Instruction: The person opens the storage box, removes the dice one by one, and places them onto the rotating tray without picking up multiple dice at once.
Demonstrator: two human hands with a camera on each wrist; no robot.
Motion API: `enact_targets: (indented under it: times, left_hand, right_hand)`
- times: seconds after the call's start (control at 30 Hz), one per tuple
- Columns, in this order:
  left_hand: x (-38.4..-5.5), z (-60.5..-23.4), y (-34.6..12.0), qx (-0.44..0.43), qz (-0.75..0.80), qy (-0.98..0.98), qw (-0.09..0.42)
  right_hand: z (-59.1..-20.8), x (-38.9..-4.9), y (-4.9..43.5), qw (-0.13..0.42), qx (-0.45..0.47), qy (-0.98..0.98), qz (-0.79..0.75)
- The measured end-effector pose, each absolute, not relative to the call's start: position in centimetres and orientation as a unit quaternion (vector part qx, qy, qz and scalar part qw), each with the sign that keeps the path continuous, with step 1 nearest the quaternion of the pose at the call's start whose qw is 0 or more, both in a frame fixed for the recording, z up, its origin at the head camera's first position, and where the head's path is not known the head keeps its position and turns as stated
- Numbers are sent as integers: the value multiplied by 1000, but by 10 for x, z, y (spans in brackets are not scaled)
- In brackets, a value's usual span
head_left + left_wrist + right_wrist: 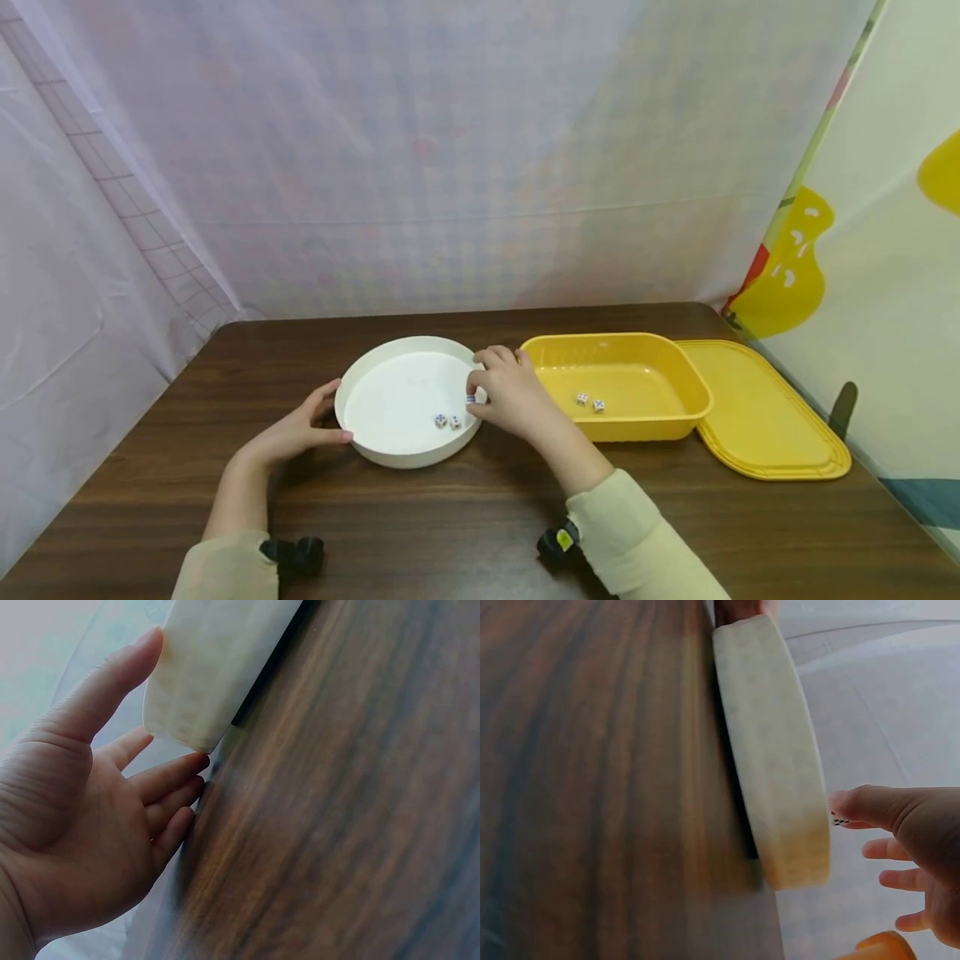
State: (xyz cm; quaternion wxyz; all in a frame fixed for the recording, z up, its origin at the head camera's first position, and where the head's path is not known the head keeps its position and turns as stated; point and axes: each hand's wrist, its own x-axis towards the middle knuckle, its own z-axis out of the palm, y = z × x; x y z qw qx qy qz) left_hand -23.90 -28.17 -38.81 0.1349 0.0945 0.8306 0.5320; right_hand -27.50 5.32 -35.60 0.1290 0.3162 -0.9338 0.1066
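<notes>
My left hand rests against the left side of a round white tray. Its thumb and fingertips touch the rim, fingers spread and fairly straight. At the tray's right edge my right hand pinches a white die between thumb and index finger. In the right wrist view this die shows dark dots at the fingertips, just beyond the tray wall. Two more dice, one die beside another die, lie on the tray floor near its front right.
Right of the tray stands a yellow rectangular container with a die and another die inside. A yellow lid lies flat beside it. Everything stands on a dark wooden table, with pale curtains behind.
</notes>
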Motion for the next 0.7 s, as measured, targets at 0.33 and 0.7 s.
enact_targets:
  times: [0.33,0.7]
  left_hand:
    - [-240,-389,-283,95,529,833,136]
    - [-239,-388,-281,95,525,834,138]
  right_hand:
    - [-364,-274,50,139,317,-933,98]
    - [-363,-273,55,134,313,-934,105]
